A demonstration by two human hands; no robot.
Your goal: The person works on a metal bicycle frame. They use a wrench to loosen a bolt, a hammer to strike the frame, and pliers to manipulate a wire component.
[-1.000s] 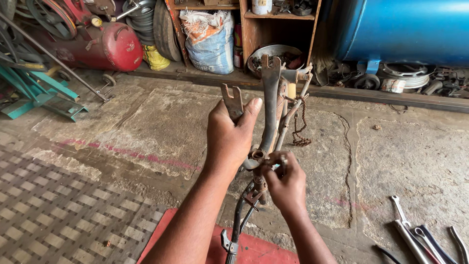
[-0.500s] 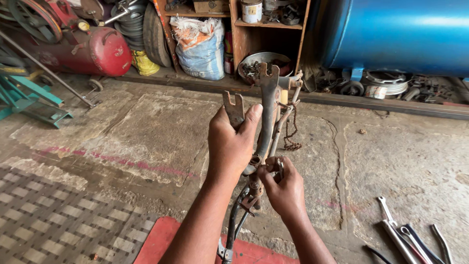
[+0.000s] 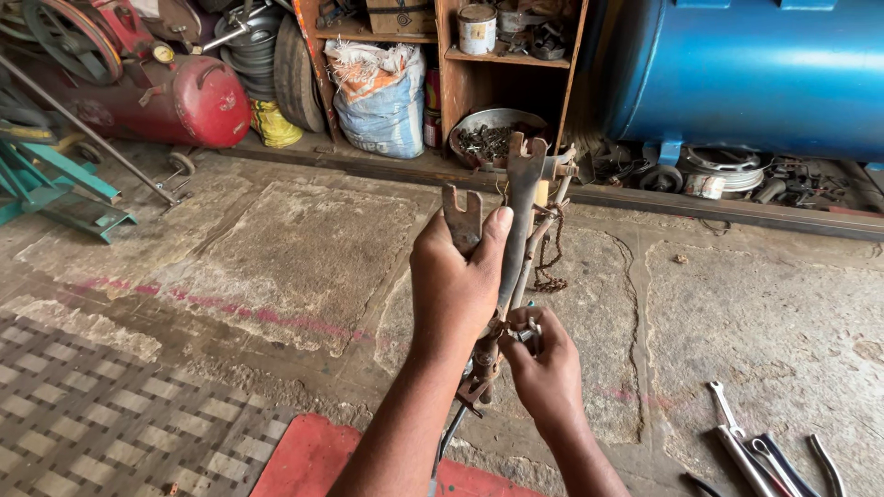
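Observation:
My left hand (image 3: pixel 456 285) grips a rusty grey metal frame with two forked ends (image 3: pixel 518 198), holding it upright over the concrete floor. A short chain (image 3: pixel 551 258) hangs from the frame's right side. Just below, my right hand (image 3: pixel 545 368) pinches a small metal bolt or fitting (image 3: pixel 527 333) at the frame's lower joint. A black cable (image 3: pixel 448 433) runs down from that joint toward me.
Several wrenches and pliers (image 3: pixel 755 451) lie on the floor at lower right. A red mat (image 3: pixel 313 456) is under me. A red compressor tank (image 3: pixel 189 101), a green jack (image 3: pixel 55 189), a wooden shelf (image 3: pixel 502 64) and a blue drum (image 3: pixel 746 74) line the back.
The view has shifted slightly, so the frame sits a little lower. Both hands keep their hold, and my right hand's fingers stay at the lower joint.

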